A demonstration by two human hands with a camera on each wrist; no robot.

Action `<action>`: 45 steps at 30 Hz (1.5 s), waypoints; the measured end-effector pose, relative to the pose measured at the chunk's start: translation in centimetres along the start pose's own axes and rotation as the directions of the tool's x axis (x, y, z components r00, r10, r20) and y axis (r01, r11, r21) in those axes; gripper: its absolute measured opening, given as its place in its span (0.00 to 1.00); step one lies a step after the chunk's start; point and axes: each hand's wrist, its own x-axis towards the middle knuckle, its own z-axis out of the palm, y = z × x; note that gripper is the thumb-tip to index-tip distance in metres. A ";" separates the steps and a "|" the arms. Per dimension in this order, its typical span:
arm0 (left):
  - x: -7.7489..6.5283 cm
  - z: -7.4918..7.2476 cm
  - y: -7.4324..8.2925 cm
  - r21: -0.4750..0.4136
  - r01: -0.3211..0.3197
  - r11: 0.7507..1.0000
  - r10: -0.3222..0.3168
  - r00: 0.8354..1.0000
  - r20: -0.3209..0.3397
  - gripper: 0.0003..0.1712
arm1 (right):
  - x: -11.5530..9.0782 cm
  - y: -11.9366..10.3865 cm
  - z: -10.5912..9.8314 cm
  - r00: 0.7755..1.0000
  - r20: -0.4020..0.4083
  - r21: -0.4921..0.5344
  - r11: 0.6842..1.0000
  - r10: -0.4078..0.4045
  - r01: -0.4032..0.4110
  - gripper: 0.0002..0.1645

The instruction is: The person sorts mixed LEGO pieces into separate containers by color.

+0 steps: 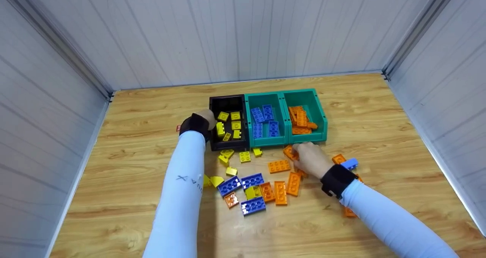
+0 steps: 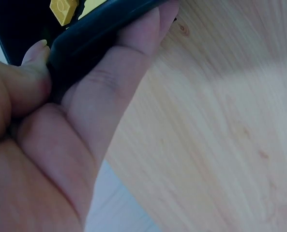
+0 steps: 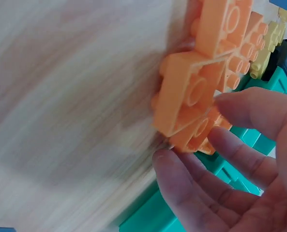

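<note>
- Gripping, head view: left hand (image 1: 207, 118) at the left wall of the black bin (image 1: 235, 145), yellow bricks (image 1: 235, 125) inside, desk (image 1: 140, 148) beneath. Risk: a sharp tug might tip or slide the bin.
- Head view, further: right hand (image 1: 311, 159) at orange bricks (image 1: 289, 152), just in front of the right-hand teal bin (image 1: 309, 137). Risk: a sideways sweep could scatter neighbours; the blue brick (image 1: 350, 164) near the wristband may be brushed.
- Left wrist view: left grip narrow, bin wall between thumb and fingers. Risk: uneven pull, likely tilting the contents.
- Right wrist view: right grip part-spread about an orange brick (image 3: 187, 137); whether pinched, cannot tell. Risk: crowded bricks, possibly jamming fingers or slipping from an edge hold.
</note>
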 end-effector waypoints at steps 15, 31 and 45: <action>-1.0 0.5 -1.3 -0.339 0.013 0.941 -0.016 1.000 -0.005 0.23 | -0.2 0.5 -4.2 0.989 -0.143 0.109 0.993 -0.028 0.043 0.19; -3.0 3.3 -1.8 -0.669 -0.072 0.740 -0.125 0.962 -0.243 0.23 | 5.5 2.6 -6.3 0.976 -0.189 0.187 0.980 0.110 -0.074 0.21; -4.3 7.1 -2.1 -0.751 -0.219 0.622 -0.202 0.883 -0.425 0.22 | 0.8 0.5 -4.3 0.955 -0.281 0.232 0.972 0.092 -0.026 0.17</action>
